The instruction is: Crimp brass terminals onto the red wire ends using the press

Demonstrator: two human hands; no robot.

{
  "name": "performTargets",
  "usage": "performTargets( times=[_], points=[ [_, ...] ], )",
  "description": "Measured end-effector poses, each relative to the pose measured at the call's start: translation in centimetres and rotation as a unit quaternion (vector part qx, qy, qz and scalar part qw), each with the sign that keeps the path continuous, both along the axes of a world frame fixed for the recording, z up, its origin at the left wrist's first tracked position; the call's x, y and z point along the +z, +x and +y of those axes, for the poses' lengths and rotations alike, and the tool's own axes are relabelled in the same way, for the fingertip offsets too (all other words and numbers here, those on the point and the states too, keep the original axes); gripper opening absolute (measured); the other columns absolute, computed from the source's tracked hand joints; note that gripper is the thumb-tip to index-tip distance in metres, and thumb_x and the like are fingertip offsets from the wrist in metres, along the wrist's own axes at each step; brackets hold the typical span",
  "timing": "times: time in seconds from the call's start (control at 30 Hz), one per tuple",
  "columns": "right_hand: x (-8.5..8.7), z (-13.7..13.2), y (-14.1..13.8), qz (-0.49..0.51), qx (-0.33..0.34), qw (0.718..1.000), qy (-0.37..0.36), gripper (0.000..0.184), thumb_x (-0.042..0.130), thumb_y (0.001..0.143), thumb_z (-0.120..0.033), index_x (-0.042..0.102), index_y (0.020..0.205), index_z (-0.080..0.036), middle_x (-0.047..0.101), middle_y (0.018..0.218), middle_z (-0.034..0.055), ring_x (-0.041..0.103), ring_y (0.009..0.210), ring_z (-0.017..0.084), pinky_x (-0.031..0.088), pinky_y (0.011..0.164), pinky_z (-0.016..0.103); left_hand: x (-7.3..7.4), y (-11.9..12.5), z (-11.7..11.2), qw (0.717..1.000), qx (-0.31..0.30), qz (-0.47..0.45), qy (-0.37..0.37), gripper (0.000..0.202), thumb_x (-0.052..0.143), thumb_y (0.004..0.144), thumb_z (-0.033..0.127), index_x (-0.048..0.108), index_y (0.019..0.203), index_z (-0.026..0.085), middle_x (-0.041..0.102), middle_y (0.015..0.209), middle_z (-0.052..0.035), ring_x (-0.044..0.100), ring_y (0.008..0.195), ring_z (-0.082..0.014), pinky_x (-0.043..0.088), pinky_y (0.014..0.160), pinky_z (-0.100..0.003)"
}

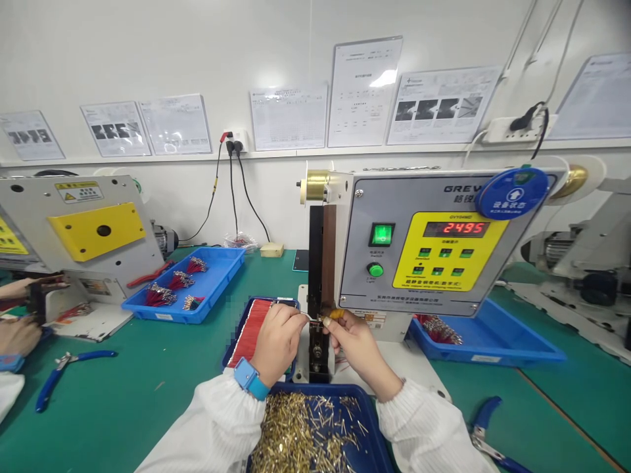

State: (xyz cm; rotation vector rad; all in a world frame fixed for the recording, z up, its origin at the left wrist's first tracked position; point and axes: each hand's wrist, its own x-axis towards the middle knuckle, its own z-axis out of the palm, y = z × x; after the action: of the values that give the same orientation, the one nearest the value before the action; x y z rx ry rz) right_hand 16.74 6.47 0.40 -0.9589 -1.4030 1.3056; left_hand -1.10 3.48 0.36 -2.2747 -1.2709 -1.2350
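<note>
My left hand [280,338], with a blue wrist strap [251,379], is closed in a pinch on a thin wire [311,320] that points at the crimping head [318,328] of the machine. From the other side my right hand [362,348] pinches at the same spot; a yellow cover [334,314] shows on one finger. Whatever its fingertips hold is too small to name. Under my left hand lies a blue tray of red wires [249,335]. Below both wrists, a dark blue tray [367,401] holds many loose brass pins [296,433].
The crimping machine [365,276] stands in front, its display lit. Blue bins [217,289] with red wire bundles sit on both sides. Pliers [59,371] lie at left, another pair [486,433] at right. A co-worker's hands [20,335] are at the left machine [98,243].
</note>
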Motion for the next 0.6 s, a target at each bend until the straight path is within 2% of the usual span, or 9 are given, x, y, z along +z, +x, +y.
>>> performTargets(
  times=[0.33, 0.47, 0.6],
  points=[
    [-0.2, 0.0, 0.0, -0.004, -0.007, 1.0, 0.005, 0.037, 0.067, 0.072, -0.055, 0.053, 0.073, -0.021, 0.058, 0.063, -0.0005, 0.045, 0.044, 0.012, 0.038, 0.041, 0.026, -0.1, -0.1, 0.0, 1.0, 0.003, 0.001, -0.004, 0.023, 0.043, 0.096, 0.013, 0.065, 0.096, 0.019, 0.062, 0.092, -0.0062, 0.053, 0.089, -0.0186, 0.047, 0.078, -0.033],
    [-0.5, -0.1, -0.2, -0.022, -0.037, 0.999, 0.014, 0.038, 0.065, 0.073, -0.058, 0.052, 0.073, -0.022, 0.056, 0.058, -0.0011, 0.045, 0.042, 0.013, 0.038, 0.04, 0.027, 0.1, 0.0, -0.1, 1.0, 0.007, -0.008, -0.005, 0.018, 0.047, 0.096, 0.015, 0.064, 0.096, 0.019, 0.06, 0.091, -0.0062, 0.052, 0.089, -0.0189, 0.046, 0.077, -0.033],
    [-1.1, -0.3, -0.6, -0.066, -0.072, 0.994, 0.054, 0.034, 0.062, 0.077, -0.055, 0.053, 0.075, -0.022, 0.054, 0.055, -0.0011, 0.05, 0.044, 0.016, 0.039, 0.041, 0.028, 0.1, 0.0, -0.1, 1.0, 0.013, -0.012, -0.006, 0.016, 0.048, 0.095, 0.016, 0.064, 0.096, 0.019, 0.059, 0.09, -0.0059, 0.052, 0.088, -0.019, 0.046, 0.076, -0.033]
  ],
)
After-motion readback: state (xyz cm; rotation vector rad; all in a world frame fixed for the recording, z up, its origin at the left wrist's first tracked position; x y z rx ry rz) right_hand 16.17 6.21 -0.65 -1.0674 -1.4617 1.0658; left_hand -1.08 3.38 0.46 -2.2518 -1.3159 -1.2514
